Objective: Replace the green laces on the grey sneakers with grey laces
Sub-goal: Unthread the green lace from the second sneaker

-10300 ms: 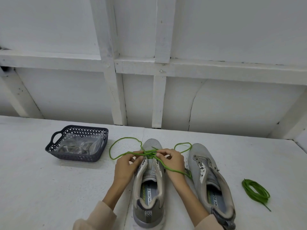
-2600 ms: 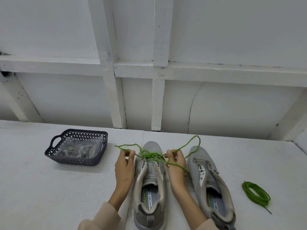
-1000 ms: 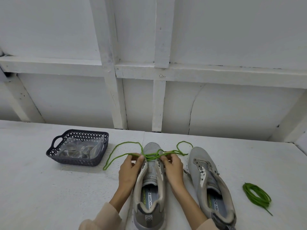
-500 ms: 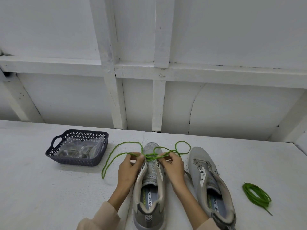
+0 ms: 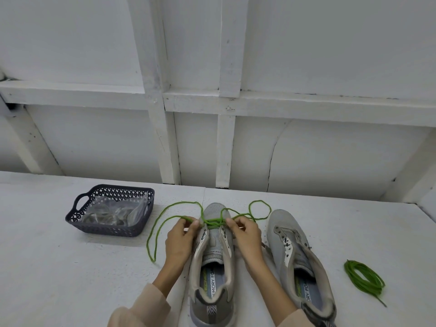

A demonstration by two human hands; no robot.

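Observation:
Two grey sneakers lie on the white table, toes pointing away. The left sneaker (image 5: 213,260) has a green lace (image 5: 213,221) only through its frontmost eyelets; loose lengths trail left and loop to the right. My left hand (image 5: 179,239) pinches the lace at the shoe's left side. My right hand (image 5: 246,237) pinches it at the right side. The right sneaker (image 5: 298,260) has no lace in it. A coiled green lace (image 5: 363,276) lies on the table right of that shoe.
A dark plastic basket (image 5: 111,230) with clear bags of greyish laces stands at the left. A white panelled wall (image 5: 212,114) rises right behind the table. The table's right edge (image 5: 424,208) runs close to the coiled lace.
Both hands stay at the front eyelets, pinching the green lace. The left trailing length has slid further down the table, and the right loop has widened slightly.

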